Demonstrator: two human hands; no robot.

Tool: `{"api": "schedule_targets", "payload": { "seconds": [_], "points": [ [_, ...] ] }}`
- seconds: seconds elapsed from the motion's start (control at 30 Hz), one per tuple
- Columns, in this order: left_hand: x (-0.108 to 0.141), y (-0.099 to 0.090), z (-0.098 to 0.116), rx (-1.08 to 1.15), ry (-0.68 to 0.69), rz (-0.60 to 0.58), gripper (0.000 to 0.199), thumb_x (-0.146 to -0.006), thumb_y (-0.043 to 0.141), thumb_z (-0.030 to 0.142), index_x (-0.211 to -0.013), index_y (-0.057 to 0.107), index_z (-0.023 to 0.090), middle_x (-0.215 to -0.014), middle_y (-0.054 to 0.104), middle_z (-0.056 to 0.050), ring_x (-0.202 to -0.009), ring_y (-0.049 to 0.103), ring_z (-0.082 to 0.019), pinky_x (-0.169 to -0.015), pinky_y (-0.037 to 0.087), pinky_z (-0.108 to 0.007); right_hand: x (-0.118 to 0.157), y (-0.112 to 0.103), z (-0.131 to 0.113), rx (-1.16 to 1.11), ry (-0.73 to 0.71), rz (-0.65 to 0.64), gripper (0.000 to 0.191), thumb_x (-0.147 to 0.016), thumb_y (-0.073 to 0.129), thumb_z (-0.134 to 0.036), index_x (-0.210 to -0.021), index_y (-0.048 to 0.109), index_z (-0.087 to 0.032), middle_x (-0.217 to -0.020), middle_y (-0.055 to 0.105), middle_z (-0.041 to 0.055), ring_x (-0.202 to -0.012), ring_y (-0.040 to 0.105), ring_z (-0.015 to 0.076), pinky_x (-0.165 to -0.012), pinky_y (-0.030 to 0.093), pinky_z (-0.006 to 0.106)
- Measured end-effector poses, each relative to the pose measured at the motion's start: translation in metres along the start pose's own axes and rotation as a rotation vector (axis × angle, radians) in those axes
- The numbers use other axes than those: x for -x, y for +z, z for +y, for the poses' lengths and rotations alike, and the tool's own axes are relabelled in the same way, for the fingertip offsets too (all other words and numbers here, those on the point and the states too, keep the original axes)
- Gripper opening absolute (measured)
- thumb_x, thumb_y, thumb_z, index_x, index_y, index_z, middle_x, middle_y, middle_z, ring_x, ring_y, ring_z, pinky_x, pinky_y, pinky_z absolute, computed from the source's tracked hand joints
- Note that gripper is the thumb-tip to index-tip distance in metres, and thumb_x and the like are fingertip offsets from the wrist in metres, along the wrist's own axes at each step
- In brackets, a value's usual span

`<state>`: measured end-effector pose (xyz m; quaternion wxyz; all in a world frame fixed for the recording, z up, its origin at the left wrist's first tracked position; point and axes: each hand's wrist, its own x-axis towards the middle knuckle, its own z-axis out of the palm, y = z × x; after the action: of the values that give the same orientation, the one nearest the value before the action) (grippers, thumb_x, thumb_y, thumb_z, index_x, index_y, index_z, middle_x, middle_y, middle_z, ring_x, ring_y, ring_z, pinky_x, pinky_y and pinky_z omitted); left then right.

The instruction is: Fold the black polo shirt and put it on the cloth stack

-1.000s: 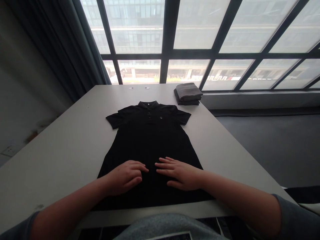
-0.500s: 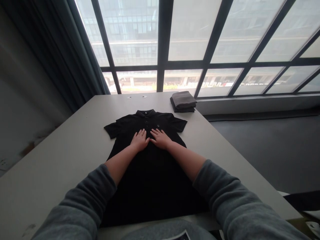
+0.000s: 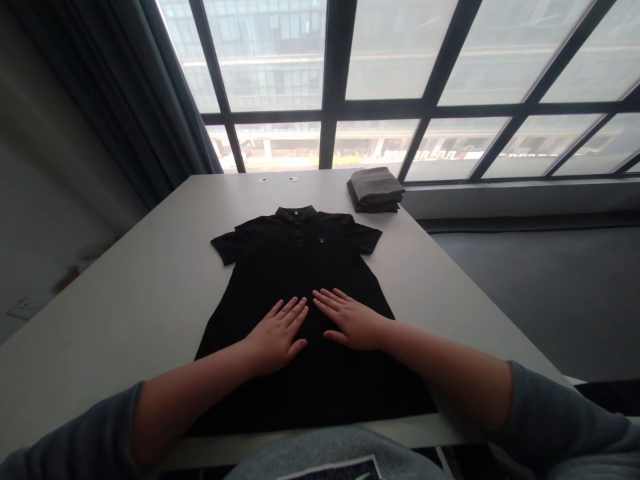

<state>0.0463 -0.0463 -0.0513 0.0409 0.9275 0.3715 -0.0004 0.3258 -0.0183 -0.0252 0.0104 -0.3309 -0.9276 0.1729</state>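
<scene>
A black polo shirt (image 3: 300,267) lies spread front up, its collar toward the window and its hem close to my body. Both short sleeves stick out to the sides, and a small light logo shows on the chest. My left hand (image 3: 277,333) rests flat on the middle of the shirt, fingers stretched out. Beside it, my right hand (image 3: 353,320) also lies flat on the cloth with the thumb spread. A small gap separates the two hands, and neither one grips the fabric.
The shirt lies on a white table (image 3: 150,293). At its far right corner sits a stack of folded clothes (image 3: 376,188), grey on top. Beyond stand a framed window (image 3: 383,53) and, at the left, a dark curtain (image 3: 145,100). Grey floor (image 3: 540,287) shows at right.
Both hands have slid down the shirt from the chest toward my body, staying flat. They are slightly farther apart. The view has tilted down a little.
</scene>
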Motion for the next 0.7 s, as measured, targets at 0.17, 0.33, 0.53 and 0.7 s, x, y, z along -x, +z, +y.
{"api": "schedule_targets", "payload": {
  "seconds": [0.17, 0.33, 0.53, 0.7],
  "points": [
    [0.034, -0.004, 0.038, 0.034, 0.057, -0.022, 0.072, -0.108, 0.044, 0.048, -0.171, 0.021, 0.021, -0.177, 0.016, -0.010, -0.164, 0.015, -0.029, -0.132, 0.017, -0.052, 0.039, 0.001, -0.028, -0.065, -0.018, -0.060, 0.087, -0.102, 0.058, -0.053, -0.170, 0.022, -0.014, -0.175, 0.014, 0.0151, -0.164, 0.012, 0.0311, -0.134, 0.008, 0.054],
    [0.051, -0.008, 0.049, 0.080, 0.137, -0.025, 0.069, -0.105, 0.055, 0.042, -0.168, 0.030, 0.033, -0.177, 0.018, -0.007, -0.163, 0.018, -0.032, -0.131, 0.018, -0.056, 0.062, 0.001, -0.054, -0.131, -0.081, -0.105, 0.092, -0.096, 0.068, -0.047, -0.170, 0.023, -0.018, -0.175, 0.015, 0.0134, -0.163, 0.014, 0.0318, -0.134, 0.006, 0.054],
    [0.069, -0.013, 0.056, 0.133, 0.173, -0.036, 0.065, -0.105, 0.057, 0.037, -0.165, 0.034, 0.043, -0.176, 0.019, -0.002, -0.162, 0.021, -0.032, -0.130, 0.021, -0.059, 0.078, 0.002, -0.059, -0.166, -0.130, -0.093, 0.084, -0.098, 0.066, -0.044, -0.169, 0.028, -0.025, -0.175, 0.018, 0.0105, -0.163, 0.016, 0.0326, -0.133, 0.009, 0.057],
    [0.066, -0.019, 0.046, 0.178, 0.142, 0.000, 0.054, -0.110, 0.046, 0.040, -0.163, 0.041, 0.040, -0.176, 0.023, 0.001, -0.163, 0.022, -0.028, -0.131, 0.024, -0.053, 0.071, 0.004, -0.056, -0.116, -0.033, -0.029, 0.077, -0.104, 0.058, -0.043, -0.170, 0.024, -0.024, -0.177, 0.013, 0.0089, -0.164, 0.011, 0.0295, -0.133, 0.015, 0.054]
  ]
}}
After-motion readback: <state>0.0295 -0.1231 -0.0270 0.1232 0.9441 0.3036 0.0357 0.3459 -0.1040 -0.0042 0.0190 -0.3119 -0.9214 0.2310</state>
